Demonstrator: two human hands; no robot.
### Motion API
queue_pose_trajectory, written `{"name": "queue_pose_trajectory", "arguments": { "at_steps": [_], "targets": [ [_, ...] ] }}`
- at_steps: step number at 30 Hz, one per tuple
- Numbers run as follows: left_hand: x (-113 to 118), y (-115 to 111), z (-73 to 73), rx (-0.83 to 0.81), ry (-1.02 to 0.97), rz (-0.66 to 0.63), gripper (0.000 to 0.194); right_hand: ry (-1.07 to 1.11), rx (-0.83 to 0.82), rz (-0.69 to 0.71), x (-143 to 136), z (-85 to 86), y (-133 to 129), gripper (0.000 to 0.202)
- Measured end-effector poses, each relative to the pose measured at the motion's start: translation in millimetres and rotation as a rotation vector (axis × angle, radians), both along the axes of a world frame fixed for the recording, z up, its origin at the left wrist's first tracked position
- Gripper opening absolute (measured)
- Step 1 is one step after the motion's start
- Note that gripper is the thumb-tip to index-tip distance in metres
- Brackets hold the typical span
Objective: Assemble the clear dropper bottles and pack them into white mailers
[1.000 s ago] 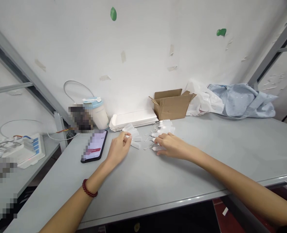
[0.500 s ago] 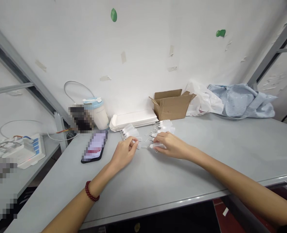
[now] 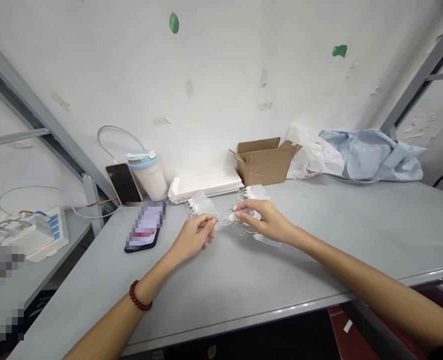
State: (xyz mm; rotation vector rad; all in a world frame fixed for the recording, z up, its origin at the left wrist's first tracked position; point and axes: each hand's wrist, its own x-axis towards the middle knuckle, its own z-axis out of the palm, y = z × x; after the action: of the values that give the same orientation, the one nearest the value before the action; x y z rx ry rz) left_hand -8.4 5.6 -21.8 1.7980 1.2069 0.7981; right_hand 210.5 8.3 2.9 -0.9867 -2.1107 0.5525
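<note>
Between finger and thumb, my right hand (image 3: pixel 265 220) pinches a small white tag with thin cords (image 3: pixel 231 217), its cords trailing toward the left. My left hand (image 3: pixel 193 237) is close by, thumb and fingers pressed together; what they hold, if anything, is too small to make out. Behind the left hand lies a fanned group of white translucent tags (image 3: pixel 202 203) with cords. Another group of such tags (image 3: pixel 257 191) lies beyond the right hand, partly covered by it. One loose tag (image 3: pixel 268 241) rests just in front of the right hand.
Along the wall stand a stack of white envelopes (image 3: pixel 206 184), an open cardboard box (image 3: pixel 268 167), a white plastic bag (image 3: pixel 315 155) and a light blue bag (image 3: pixel 375 155). A phone (image 3: pixel 146 227), another phone (image 3: pixel 124 184), a lidded cup (image 3: pixel 152 177) and a power strip (image 3: pixel 51 232) are left.
My right hand has shifted slightly and lifted a tag toward the left hand. A loose tag now shows in front of it. The left hand has turned slightly, fingers still closed.
</note>
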Motion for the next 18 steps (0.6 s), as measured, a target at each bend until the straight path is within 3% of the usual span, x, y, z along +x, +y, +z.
{"name": "queue_pose_trajectory", "arguments": {
  "at_steps": [18],
  "targets": [
    [8.2, -11.0, 7.1, -0.002, -0.016, -0.061, 0.025, -0.005, -0.028, -0.002, -2.2, -6.1, 1.8, 0.019]
  ]
}}
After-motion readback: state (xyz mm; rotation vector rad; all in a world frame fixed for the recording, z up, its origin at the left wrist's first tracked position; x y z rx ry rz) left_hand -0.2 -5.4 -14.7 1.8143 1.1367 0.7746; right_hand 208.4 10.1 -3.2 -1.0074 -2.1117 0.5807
